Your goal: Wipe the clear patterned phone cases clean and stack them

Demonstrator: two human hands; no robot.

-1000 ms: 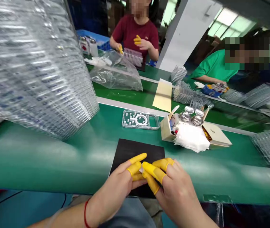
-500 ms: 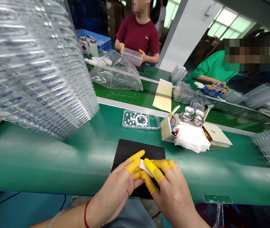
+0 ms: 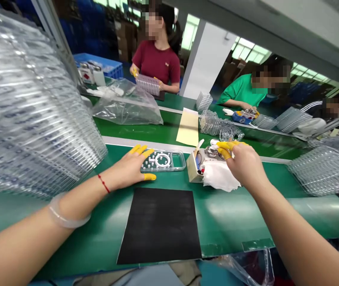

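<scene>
My left hand (image 3: 131, 167), with yellow finger cots, is stretched out with fingers spread at the left end of a clear phone case (image 3: 177, 162). The case lies flat on the green bench, with white dots and a white ring on it. My right hand (image 3: 245, 161) is over a small box (image 3: 193, 171), its yellow-capped fingers drawn together at the metal-lidded pots (image 3: 210, 152). Those fingers cover one pot, and whatever they may hold is hidden. White wipes (image 3: 221, 174) hang over the box's front. A black mat (image 3: 160, 224) lies nearer to me.
A tall stack of clear cases (image 3: 35, 115) leans at the left; another row (image 3: 321, 171) stands at the right. Beyond the bench's edge lie a plastic bag (image 3: 127, 105) and a yellow sheet (image 3: 187, 127). Two co-workers sit opposite, and others are partly visible at the right.
Both hands have parted from above the mat, where they held a small white wipe. The left has gone forward-left to the case, the right forward-right to the pots. The view has shifted.
</scene>
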